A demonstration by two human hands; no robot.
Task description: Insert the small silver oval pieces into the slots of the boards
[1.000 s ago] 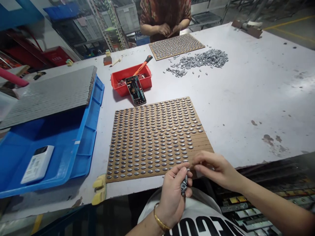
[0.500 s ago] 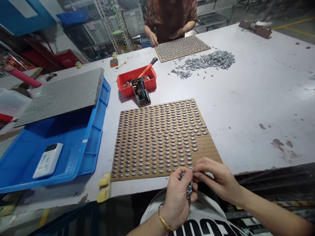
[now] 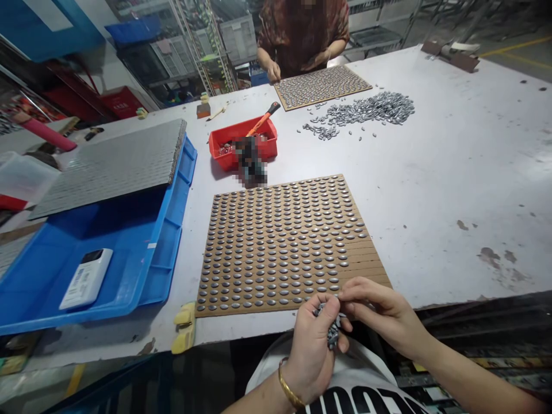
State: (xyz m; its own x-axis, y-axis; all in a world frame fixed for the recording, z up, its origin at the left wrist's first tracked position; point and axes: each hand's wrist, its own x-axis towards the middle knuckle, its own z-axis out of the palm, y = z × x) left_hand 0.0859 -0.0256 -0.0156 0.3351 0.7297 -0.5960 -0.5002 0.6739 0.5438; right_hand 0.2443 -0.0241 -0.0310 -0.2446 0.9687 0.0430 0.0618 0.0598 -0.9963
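My left hand (image 3: 314, 342) sits just off the near edge of the desk (image 3: 431, 172), above my lap. Its fingers (image 3: 324, 315) are curled tight around a small clump of grey metal pieces (image 3: 332, 335), which shows between thumb and palm. A gold bangle (image 3: 288, 391) circles that wrist. My right hand (image 3: 382, 315) comes in from the right, its thumb and forefinger pinched shut at the top of the clump and touching my left thumb. I cannot tell whether a piece sits between those fingertips.

Just beyond both hands lies the brown board (image 3: 366, 261), flat on the desk. Its rows are filled with the same oval pieces, except a patch at the near right corner where the slots are bare.

Behind the board stands a red tray (image 3: 224, 154) with an orange-handled hammer (image 3: 263, 119) propped across it, and a phone (image 3: 254, 164) leans against its front. To my left a blue crate (image 3: 164, 230) holds a white device (image 3: 86, 279) and a grey stack of boards (image 3: 112, 164).

Across the desk a loose heap (image 3: 371, 108) of the pieces is scattered beside a second board (image 3: 321, 86). A co-worker's hand (image 3: 273, 72) rests at that board's left corner.
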